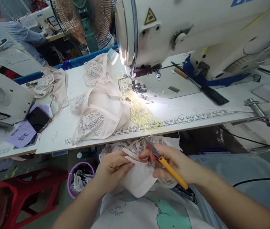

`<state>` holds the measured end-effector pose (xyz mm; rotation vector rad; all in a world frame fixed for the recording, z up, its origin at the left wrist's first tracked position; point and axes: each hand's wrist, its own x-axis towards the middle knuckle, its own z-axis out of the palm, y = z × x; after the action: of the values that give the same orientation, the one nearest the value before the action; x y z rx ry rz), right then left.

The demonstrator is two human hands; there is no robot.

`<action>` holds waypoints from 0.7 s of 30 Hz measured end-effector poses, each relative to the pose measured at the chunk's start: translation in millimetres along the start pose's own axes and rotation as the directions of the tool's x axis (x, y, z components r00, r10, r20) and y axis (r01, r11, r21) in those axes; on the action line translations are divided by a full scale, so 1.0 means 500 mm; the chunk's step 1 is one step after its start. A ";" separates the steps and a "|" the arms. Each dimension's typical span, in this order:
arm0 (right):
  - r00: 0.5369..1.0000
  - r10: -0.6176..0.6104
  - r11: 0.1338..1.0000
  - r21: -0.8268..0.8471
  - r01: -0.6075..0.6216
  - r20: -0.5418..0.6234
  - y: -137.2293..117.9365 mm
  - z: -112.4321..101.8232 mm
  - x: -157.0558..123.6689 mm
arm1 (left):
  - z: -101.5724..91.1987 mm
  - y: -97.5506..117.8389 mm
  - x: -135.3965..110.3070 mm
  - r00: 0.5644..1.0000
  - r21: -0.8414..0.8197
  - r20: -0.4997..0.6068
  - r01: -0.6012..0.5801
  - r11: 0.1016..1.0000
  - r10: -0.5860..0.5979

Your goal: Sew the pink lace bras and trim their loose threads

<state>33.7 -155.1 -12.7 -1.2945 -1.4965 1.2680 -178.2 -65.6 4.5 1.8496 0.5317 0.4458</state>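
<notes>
Low in the lap, the left hand (112, 167) pinches the white fabric piece (139, 183) closed-fingered; the right hand (173, 163) grips yellow-handled thread snips (165, 163) — best keep the strip taut, blade tips shallow.

Fig. 1. I read a yellow warning triangle (150, 16) on the sewing machine (197, 28) and a numbered ruler scale (173, 122) along the table (220, 103) edge. Other print is illegible.

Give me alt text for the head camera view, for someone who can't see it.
A person's left hand pinches a white fabric piece while the right hand holds yellow-handled thread snips, in front of a white sewing table. Beige lace garments lie beside the white sewing machine.
</notes>
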 end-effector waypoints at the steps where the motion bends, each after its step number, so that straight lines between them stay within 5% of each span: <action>1: 0.999 0.026 0.998 0.055 -0.024 -0.036 0.001 0.015 -0.003 | -0.001 0.000 -0.001 0.999 0.022 -0.034 0.003 1.000 -0.002; 9: 0.971 0.202 0.954 0.248 -0.166 -0.128 0.017 0.056 -0.021 | 0.023 -0.027 -0.029 0.952 0.119 -0.287 0.145 0.982 -0.106; 15: 0.958 0.228 0.941 0.291 -0.171 -0.172 0.021 0.067 -0.020 | 0.037 -0.014 -0.027 0.956 0.288 -0.294 0.106 0.952 -0.017; 21: 0.959 0.140 0.963 0.260 -0.073 -0.248 0.041 0.070 -0.034 | 0.048 -0.017 -0.019 0.966 0.272 -0.257 0.034 0.962 0.039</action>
<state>7.6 -178.8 -39.1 -1.3307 -1.0565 1.2505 -174.2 -87.2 -11.9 2.0694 0.8031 0.6498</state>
